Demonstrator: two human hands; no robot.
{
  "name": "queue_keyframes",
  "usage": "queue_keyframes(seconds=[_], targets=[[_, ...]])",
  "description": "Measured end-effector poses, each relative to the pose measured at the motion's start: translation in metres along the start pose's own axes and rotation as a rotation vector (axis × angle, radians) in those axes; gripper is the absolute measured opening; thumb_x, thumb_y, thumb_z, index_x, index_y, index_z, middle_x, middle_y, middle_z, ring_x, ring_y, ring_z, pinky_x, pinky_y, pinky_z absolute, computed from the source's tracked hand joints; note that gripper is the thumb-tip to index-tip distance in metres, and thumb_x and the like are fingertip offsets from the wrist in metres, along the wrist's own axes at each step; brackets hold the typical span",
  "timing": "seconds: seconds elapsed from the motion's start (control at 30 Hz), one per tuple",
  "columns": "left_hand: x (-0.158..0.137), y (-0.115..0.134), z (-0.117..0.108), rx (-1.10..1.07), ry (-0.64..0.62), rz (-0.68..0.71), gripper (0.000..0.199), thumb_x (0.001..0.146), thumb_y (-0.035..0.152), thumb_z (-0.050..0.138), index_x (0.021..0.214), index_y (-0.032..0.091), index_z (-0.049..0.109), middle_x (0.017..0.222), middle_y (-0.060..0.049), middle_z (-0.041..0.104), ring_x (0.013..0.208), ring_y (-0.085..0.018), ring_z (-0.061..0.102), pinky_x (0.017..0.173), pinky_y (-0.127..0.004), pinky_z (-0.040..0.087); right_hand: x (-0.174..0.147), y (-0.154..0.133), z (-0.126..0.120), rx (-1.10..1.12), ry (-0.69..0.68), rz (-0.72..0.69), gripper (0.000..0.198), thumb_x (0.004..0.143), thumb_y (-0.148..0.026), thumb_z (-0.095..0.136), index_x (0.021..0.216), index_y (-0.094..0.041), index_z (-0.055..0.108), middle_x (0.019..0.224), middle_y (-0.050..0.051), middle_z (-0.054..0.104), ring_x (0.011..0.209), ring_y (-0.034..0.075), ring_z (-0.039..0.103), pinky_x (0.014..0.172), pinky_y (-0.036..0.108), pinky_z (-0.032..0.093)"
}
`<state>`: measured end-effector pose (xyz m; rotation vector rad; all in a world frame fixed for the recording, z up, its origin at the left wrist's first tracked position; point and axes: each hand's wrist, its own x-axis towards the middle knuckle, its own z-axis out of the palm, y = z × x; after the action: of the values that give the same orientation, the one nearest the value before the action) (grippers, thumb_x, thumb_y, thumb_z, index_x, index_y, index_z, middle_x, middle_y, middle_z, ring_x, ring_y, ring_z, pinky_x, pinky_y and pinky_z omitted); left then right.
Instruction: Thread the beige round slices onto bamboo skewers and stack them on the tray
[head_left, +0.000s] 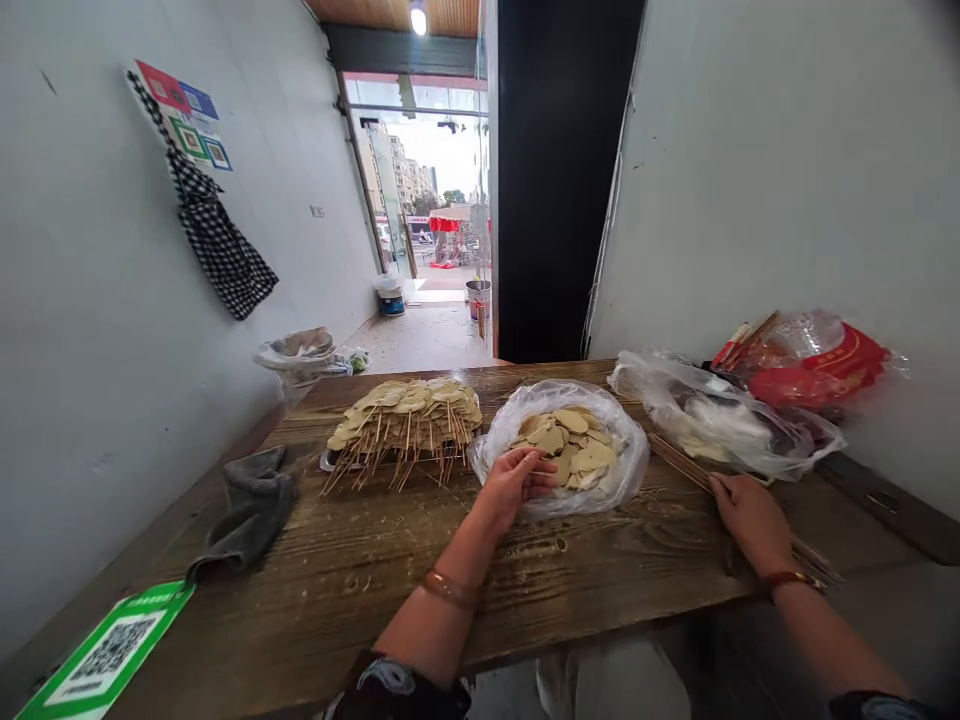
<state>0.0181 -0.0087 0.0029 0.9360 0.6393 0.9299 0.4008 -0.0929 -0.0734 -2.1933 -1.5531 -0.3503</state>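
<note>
My left hand [517,478] is at the near left rim of a clear plastic bag [634,462] filled with pale, flat round slices [574,440]. Its fingers are stretched toward the slices, thumb apart, and nothing shows in them. On the right, my right hand [752,515] lies over a bundle of thin wooden skewers [679,460], its fingers closed on them; the fingertips are partly hidden. Left of the bag, many skewered slices [412,405] are piled on a tray [327,460], the sticks pointing toward me.
A dark cloth [255,505] and a green QR-code card [112,650] lie on the left of the wooden table [420,560]. Another plastic bag [720,415] and a red package [832,370] are at the back right. Beyond the table is a glass doorway [390,190].
</note>
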Motion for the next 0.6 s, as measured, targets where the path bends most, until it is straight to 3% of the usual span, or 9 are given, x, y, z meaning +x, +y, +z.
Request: queue_keyframes(seconds=[0.2,0.33,0.6], targets=[[0.003,-0.001,-0.004,-0.025,0.020,0.006,0.034,0.073,0.039,0.071,0.091,0.012,0.061,0.081,-0.011,0.070,0.061,-0.015,0.067,0.053,-0.022,0.050,-0.003,-0.017,-0.010,-0.034,-0.017,0.020,0.035,0.086,-0.038,0.044,0.099,-0.020,0.070,0.094,0.014,0.069,0.089,0.028,0.062,0.077,0.037,0.045],[0.004,0.000,-0.003,-0.019,0.013,-0.012,0.031,0.073,0.036,0.071,0.090,0.013,0.062,0.080,-0.009,0.070,0.062,-0.015,0.067,0.054,-0.022,0.051,-0.006,-0.027,-0.018,-0.061,-0.040,-0.001,0.034,0.088,-0.030,0.044,0.100,-0.012,0.069,0.093,0.016,0.068,0.091,0.028,0.061,0.079,0.036,0.044],[0.010,0.005,-0.001,0.019,0.015,-0.010,0.029,0.074,0.033,0.070,0.094,0.013,0.062,0.085,-0.010,0.071,0.065,-0.016,0.068,0.057,-0.024,0.054,0.010,-0.009,-0.019,-0.144,-0.071,0.070,0.036,0.093,-0.025,0.037,0.111,-0.014,0.066,0.099,0.012,0.067,0.093,0.021,0.059,0.083,0.029,0.040]])
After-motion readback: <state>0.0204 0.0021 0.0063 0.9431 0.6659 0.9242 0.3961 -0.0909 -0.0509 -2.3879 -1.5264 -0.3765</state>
